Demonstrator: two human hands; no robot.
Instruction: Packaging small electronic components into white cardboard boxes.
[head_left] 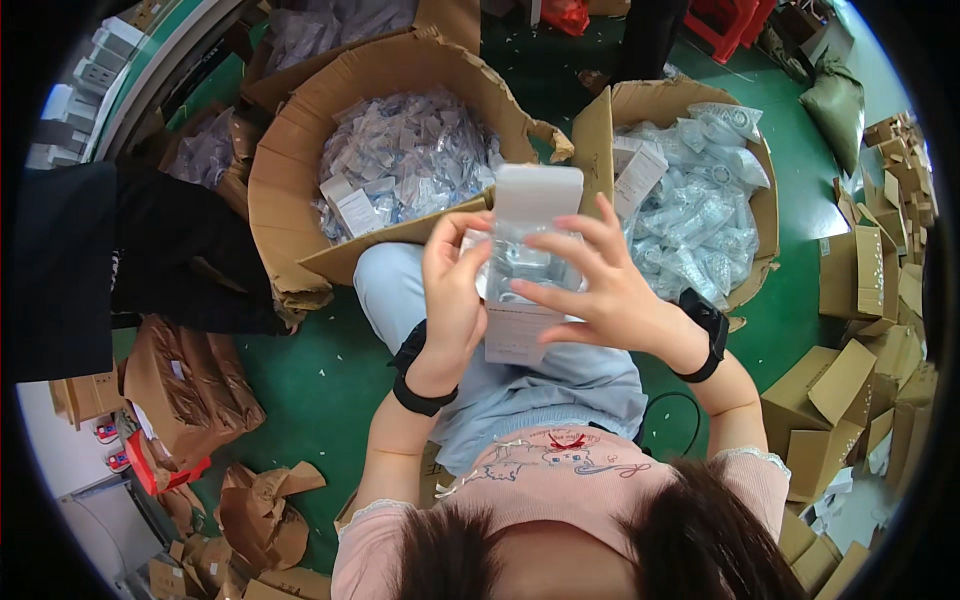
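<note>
Above my lap a small white carton (515, 335) is tilted with its flap (538, 195) standing up on the far side. Clear plastic packaging (525, 262) shows in its opening; what is inside the plastic I cannot make out. My left hand (455, 285) grips the carton's left side between thumb and fingers. Over the right side of the opening is my right hand (595, 275), its fingers spread and their tips at the plastic and flap. Whether those tips press on the plastic is hard to tell. Each wrist has a black band.
Ahead on the left, a large cardboard box (285, 190) holds many small clear packets. Another cardboard box (592, 140) at right contains bagged clear plastic pieces and a white carton (640, 178). A person in dark clothes (180, 250) is close on the left. Opened cartons (825, 400) pile up along the right.
</note>
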